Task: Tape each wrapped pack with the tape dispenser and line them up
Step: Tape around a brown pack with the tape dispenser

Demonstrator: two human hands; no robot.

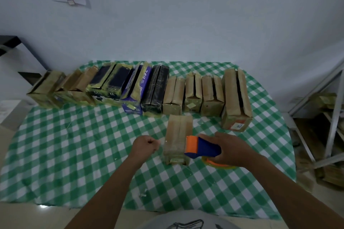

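A tan wrapped pack (176,134) lies on the green checked tablecloth (74,145), in front of a row of packs. My right hand (232,149) grips the blue and orange tape dispenser (202,148), whose orange head rests on the pack's near right side. My left hand (147,144) is closed in a fist just left of the pack; a faint clear strip seems to run from it toward the pack, but I cannot tell whether it is pinched. Behind, several wrapped packs (236,98) stand side by side in a line.
The row (111,85) spans the back of the table from left to right, with tan, dark and purple packs. A metal rack (335,117) with more packs stands at the right. A dark shelf (11,42) is at the far left.
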